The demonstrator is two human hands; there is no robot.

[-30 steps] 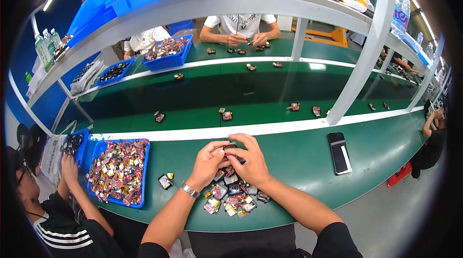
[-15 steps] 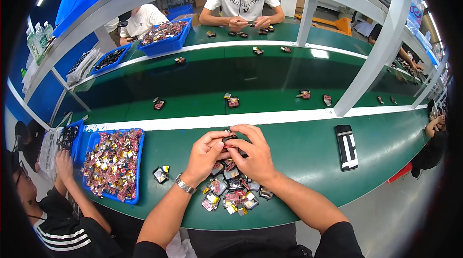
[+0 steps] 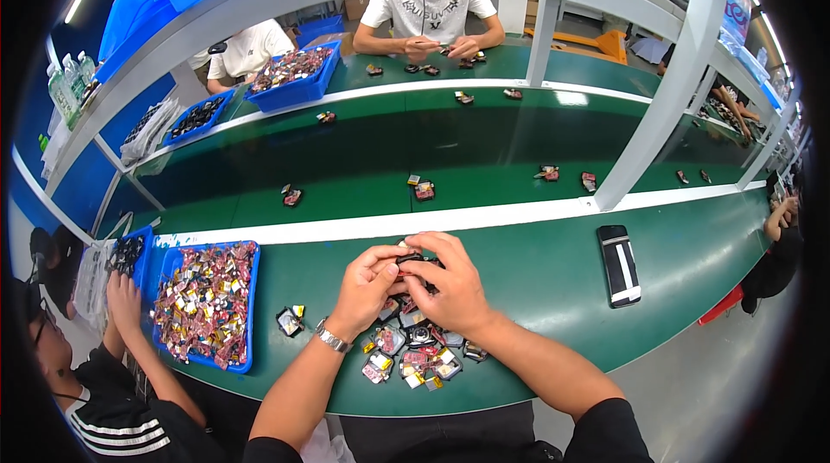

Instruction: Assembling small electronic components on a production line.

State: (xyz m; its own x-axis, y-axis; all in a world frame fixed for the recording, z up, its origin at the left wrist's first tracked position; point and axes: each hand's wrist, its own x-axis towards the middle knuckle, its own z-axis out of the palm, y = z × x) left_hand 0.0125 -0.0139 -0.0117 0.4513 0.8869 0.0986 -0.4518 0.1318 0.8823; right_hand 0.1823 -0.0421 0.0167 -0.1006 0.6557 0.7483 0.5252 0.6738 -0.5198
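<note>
While pinching a dark unit (image 3: 410,259) between left hand (image 3: 365,287) and right hand (image 3: 452,292), curled nearly closed, over the far side of the pile (image 3: 421,352), apt to drop it and lose it there through a slack hold. Impossible to tell exact points of contact.

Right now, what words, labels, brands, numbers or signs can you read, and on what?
White shirt, far side: dark chest lettering, not copied here.
Clear bottle pack, upper right: coloured lettering, not copied here.
Bottles, upper left: any print too small.
Piled parts: any print too small to read.
</note>
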